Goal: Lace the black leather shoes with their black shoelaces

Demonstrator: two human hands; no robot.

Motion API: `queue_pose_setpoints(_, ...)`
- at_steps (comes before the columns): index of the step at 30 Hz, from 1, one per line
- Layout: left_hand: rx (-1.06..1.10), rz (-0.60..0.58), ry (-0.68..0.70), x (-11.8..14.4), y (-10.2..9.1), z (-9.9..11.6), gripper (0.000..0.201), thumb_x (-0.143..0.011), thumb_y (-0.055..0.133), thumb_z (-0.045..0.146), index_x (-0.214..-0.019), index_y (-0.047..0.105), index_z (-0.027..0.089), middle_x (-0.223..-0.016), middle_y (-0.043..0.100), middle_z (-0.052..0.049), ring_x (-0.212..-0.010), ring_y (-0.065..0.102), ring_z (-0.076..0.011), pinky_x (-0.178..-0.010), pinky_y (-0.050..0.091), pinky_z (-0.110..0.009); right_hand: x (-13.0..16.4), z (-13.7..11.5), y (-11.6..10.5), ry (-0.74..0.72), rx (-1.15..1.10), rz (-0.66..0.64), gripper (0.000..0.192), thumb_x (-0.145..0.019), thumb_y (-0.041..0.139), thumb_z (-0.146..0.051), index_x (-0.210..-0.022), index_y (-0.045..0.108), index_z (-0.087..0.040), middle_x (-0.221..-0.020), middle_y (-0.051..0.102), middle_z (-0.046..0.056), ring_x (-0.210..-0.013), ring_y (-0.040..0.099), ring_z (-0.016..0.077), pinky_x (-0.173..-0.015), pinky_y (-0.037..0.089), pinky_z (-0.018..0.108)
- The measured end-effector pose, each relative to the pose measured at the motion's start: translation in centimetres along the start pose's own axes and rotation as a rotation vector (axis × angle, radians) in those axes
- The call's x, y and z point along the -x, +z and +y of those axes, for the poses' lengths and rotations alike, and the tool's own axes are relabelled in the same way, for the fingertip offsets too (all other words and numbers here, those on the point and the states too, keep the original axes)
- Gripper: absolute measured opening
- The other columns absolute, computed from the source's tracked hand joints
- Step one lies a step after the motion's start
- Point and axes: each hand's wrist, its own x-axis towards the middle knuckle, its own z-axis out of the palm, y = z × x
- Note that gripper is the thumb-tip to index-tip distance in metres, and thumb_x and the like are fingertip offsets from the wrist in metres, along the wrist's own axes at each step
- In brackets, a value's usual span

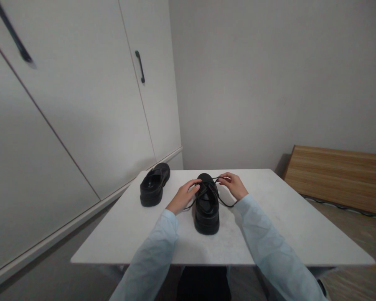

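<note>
A black shoe (pixel 207 221) stands on the white table in front of me, its heel towards me and its toe pointing away. My left hand (pixel 184 194) is at the shoe's left side, fingers closed on the black shoelace near the front. To the right of the toe, my right hand (pixel 233 185) pinches another stretch of the shoelace (pixel 227 205), which runs across the shoe between both hands. Loose lace hangs down on either side onto the table. A second black shoe (pixel 152 196) sits farther left, out of reach of either hand.
The white table (pixel 288 234) spans the space before me. White cabinet doors with dark handles (pixel 140 67) rise on the left, close to the table's edge. A wood-grain panel (pixel 341 177) leans at the right by the grey wall (pixel 269 83).
</note>
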Motion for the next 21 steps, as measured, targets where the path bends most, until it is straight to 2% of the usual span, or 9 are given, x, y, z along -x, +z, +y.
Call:
queue_pose_setpoints(6,0.000,-0.003,-0.003,0.0,-0.1,-0.1,0.039,-0.087,0.046,0.044,-0.116,0.059,0.022,-0.125,0.058,-0.007,-0.120,0.050,-0.0207,-0.106,0.033,-0.035,0.5,-0.7,0.4,0.044,-0.233,-0.010,0.036,-0.061,0.075,-0.046,-0.074,0.059,-0.016,-0.074,0.071,0.006,-0.075,0.069,0.0206,-0.086,0.052,0.044)
queue_pose_setpoints(10,0.010,-0.003,-0.010,0.0,-0.2,-0.1,0.038,-0.087,0.047,0.045,-0.115,0.060,0.023,-0.125,0.059,-0.006,-0.120,0.049,-0.0205,-0.106,0.032,-0.035,0.6,-0.8,0.8,0.019,-0.287,-0.043,0.036,-0.065,0.073,-0.047,-0.078,0.058,-0.017,-0.074,0.070,0.005,-0.072,0.069,0.0195,-0.089,0.050,0.044)
queue_pose_setpoints(15,0.015,-0.002,-0.008,0.0,-0.1,-0.1,0.037,-0.087,0.047,0.044,-0.114,0.061,0.023,-0.125,0.058,-0.007,-0.120,0.050,-0.0204,-0.107,0.032,-0.036,0.9,-1.1,1.2,-0.014,-0.237,-0.046,0.037,-0.067,0.070,-0.050,-0.080,0.055,-0.018,-0.064,0.064,0.000,-0.064,0.066,0.0166,-0.080,0.053,0.039)
queue_pose_setpoints(21,0.034,-0.005,-0.012,0.0,-0.1,0.0,0.039,-0.087,0.047,0.045,-0.115,0.060,0.022,-0.126,0.058,-0.007,-0.121,0.049,-0.0205,-0.107,0.031,-0.036,1.1,-1.6,1.2,-0.013,-0.116,-0.057,0.039,-0.068,0.066,-0.052,-0.080,0.050,-0.019,-0.051,0.054,-0.005,-0.060,0.065,0.0180,-0.064,0.052,0.033)
